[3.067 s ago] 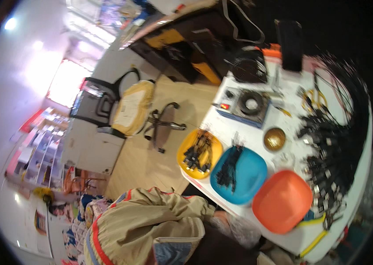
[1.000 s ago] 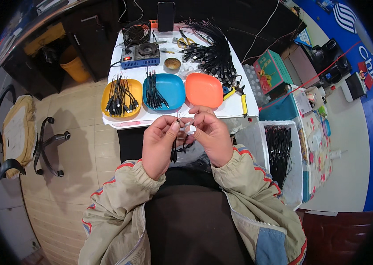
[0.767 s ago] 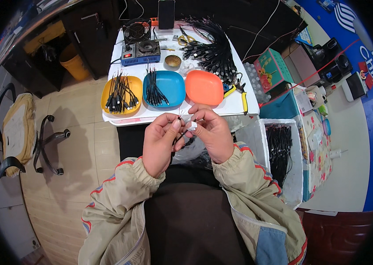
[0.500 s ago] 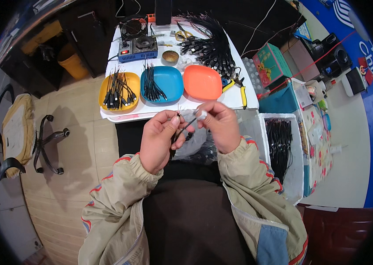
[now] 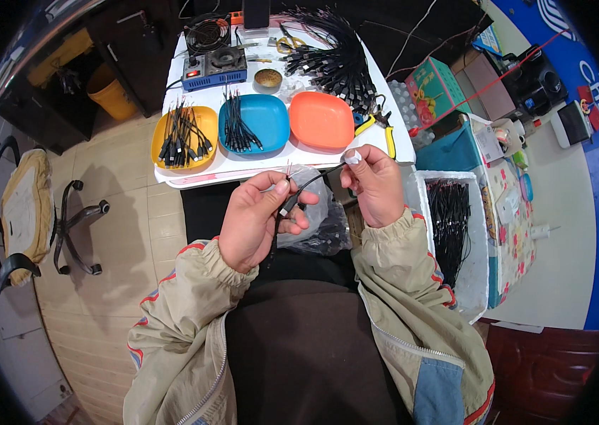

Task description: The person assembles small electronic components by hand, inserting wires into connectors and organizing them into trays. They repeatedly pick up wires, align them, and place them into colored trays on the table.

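Observation:
My left hand (image 5: 248,221) is closed in a pinch on a black USB cable (image 5: 311,183). Thin reddish wire ends stick up above its thumb and finger, and a metal-tipped plug (image 5: 288,207) lies across the fingers. The rest of the cable hangs below the palm. To the right, my right hand (image 5: 379,190) pinches the cable's other stretch, which runs between both hands. A white wrap (image 5: 353,157) sits at its thumb tip. Beneath my hands lies a clear plastic bag (image 5: 324,234) with dark contents I cannot make out.
On the white table, yellow (image 5: 207,159) and blue (image 5: 271,120) trays hold black cables beside an orange tray (image 5: 322,120). Behind are a soldering station (image 5: 213,76), a round tin (image 5: 268,79) and a cable pile (image 5: 342,67). Yellow-handled pliers (image 5: 390,142) and a white foam box (image 5: 480,248) are right.
My right hand has moved right and slightly up, drawing the black cable out between my hands. My left hand stays nearly in place, and the plug now shows across its fingers.

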`<state>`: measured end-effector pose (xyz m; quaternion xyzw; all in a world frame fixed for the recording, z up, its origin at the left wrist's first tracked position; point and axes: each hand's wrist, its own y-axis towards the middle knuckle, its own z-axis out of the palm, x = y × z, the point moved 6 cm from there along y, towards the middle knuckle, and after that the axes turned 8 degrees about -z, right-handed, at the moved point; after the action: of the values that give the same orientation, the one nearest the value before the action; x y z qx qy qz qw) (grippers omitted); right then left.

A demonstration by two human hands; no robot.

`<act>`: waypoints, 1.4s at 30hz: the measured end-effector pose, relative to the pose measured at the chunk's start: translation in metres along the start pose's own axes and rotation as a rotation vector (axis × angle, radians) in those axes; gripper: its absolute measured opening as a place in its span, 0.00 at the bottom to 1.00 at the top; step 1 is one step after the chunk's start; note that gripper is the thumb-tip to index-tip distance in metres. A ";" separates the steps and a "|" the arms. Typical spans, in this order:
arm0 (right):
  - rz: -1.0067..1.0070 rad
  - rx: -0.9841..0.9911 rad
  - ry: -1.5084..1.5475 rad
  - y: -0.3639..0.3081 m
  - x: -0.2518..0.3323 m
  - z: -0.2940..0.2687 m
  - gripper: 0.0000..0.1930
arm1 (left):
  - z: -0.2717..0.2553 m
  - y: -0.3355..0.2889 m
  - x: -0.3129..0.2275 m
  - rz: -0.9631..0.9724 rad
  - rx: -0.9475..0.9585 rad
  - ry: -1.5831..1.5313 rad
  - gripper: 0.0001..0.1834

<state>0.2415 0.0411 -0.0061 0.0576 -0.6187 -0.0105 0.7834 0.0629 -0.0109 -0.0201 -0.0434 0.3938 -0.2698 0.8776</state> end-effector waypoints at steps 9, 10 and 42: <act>0.106 -0.071 -0.090 -0.008 0.025 -0.068 0.07 | -0.016 0.006 0.005 0.057 -0.117 0.111 0.07; 0.087 -0.109 -0.081 -0.008 0.027 -0.081 0.07 | -0.019 0.006 0.005 0.061 -0.104 0.114 0.07; -0.064 -0.630 -1.122 0.041 -0.186 -0.270 0.11 | -0.024 0.044 0.044 -0.295 0.102 0.248 0.07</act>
<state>0.4575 0.1193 -0.2430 -0.1710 -0.8997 -0.2437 0.3193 0.0889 0.0079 -0.0790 -0.0224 0.4742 -0.4182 0.7744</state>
